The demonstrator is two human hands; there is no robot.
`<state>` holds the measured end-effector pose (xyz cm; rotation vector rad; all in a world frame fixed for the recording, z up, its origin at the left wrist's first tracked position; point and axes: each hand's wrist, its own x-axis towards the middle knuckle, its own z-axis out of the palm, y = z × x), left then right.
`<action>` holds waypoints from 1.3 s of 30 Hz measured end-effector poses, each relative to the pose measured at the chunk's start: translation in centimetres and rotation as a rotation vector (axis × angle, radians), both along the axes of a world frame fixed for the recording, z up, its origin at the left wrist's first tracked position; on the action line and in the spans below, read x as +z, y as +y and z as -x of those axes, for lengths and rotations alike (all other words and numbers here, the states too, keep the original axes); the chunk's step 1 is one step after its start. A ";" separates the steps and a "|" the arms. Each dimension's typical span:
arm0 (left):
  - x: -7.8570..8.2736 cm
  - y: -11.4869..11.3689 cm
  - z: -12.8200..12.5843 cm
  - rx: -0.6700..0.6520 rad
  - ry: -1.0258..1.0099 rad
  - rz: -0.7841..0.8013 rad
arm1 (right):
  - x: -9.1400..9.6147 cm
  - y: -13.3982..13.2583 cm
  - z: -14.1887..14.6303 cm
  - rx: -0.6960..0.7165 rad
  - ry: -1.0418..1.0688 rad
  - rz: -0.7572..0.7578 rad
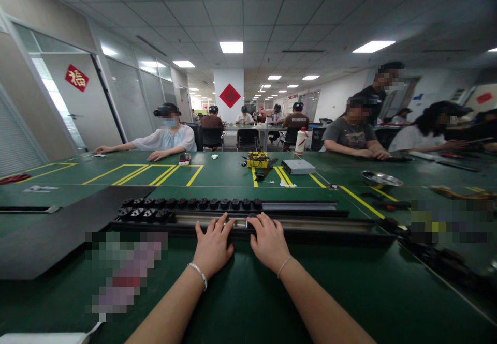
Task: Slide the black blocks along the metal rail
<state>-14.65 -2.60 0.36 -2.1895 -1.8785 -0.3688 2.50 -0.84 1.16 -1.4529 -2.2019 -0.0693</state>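
Note:
A long black track (330, 225) with a metallic channel lies across the green table in front of me. My left hand (213, 245) rests on its near edge, with fingers spread over the channel. Just to the right, my right hand (268, 241) bends its fingers over a small black module (251, 215) sitting in the channel; the fingers partly cover it. Several round-faced black socket modules (136, 213) fill the left end of this track. Behind it runs a second track (298, 206), with a row of similar modules (213, 203) along its left part.
A dark grey sheet (73, 230) lies to the left. Farther off are a yellow box with black cables (259, 160), a grey box (298, 166), a metal bowl (382, 179) and a white bottle (301, 141). Other people sit across the table (229, 176).

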 end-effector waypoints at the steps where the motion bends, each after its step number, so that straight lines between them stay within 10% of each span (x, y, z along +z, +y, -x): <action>1: 0.0 0.0 0.0 0.002 0.003 0.005 | 0.0 0.0 0.0 -0.003 -0.002 0.000; 39: 0.1 -0.1 0.0 -0.006 -0.016 0.011 | 0.3 0.4 -0.5 0.006 0.027 -0.010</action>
